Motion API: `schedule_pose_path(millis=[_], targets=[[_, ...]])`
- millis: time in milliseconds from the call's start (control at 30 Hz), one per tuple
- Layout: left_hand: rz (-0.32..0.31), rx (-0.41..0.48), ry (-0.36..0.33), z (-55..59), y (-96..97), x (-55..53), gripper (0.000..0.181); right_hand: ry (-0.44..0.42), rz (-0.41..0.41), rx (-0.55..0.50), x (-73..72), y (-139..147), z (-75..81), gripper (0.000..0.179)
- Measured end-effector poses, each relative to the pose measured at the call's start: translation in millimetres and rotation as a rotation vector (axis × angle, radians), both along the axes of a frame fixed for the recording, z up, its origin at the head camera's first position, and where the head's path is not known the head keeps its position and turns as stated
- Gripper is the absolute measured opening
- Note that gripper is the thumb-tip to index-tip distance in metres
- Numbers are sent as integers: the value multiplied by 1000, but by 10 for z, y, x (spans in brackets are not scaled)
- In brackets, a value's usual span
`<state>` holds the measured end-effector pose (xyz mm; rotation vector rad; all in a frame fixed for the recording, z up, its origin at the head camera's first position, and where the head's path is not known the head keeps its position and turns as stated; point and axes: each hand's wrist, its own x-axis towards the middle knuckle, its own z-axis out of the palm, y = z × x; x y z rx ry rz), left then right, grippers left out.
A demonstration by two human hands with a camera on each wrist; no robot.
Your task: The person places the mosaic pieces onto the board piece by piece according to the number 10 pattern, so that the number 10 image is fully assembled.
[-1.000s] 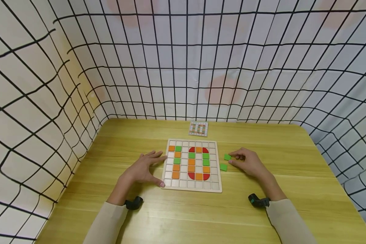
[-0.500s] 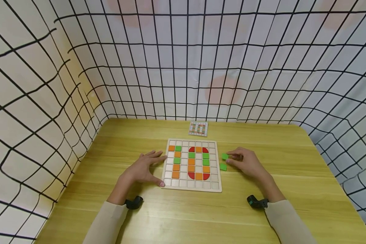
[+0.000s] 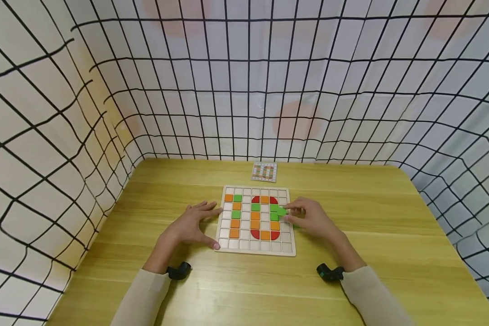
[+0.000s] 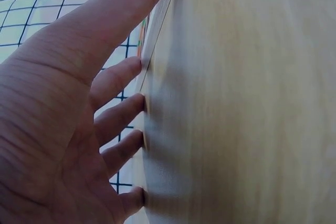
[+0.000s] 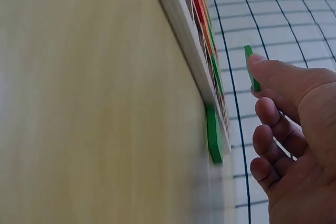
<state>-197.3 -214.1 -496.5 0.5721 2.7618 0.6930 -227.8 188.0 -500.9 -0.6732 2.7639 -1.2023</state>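
Note:
A square wooden grid board (image 3: pixel 256 253) lies on the table, with orange, green and red tiles set in some cells. My left hand (image 3: pixel 193 225) rests at its left side with fingers spread, thumb at the near corner and fingertips by the edge. Between the thumb and finger of my right hand (image 3: pixel 309 217) a green square tile (image 3: pixel 282 211) is pinched. That tile overlaps the board's right columns in the head view, and the right wrist view shows it raised above the board. A second green tile (image 5: pixel 213 135) lies beside the board's edge, hidden by my right hand in the head view.
A small pattern card (image 3: pixel 264 172) lies behind the board on the wooden table (image 3: pixel 179 181). White walls with black grid netting (image 3: pixel 244 90) stand at the back and both sides. A black device (image 3: pixel 330 273) sits on the right wrist, another (image 3: pixel 179 270) on the left.
My right hand has moved left with the green tile, from the table beside the board to over its right columns. The left hand stays in place.

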Motion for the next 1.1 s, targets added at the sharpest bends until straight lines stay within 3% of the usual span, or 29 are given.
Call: schedule_pose_path(millis=[233,533,833,1100], targets=[[10,6,-2,20,-7,10,112,-11,67,-34,42,-302,48,28],[4,1,-10,-5,-11,0,113,-29,167,-75,116,-724,-1,27],[-10,-2,8,21,-2,9,112,-10,193,-25,206,-1082,2,28],[-5,-6,7,40,9,20,110,-48,214,-1,264,-1309,-46,29]])
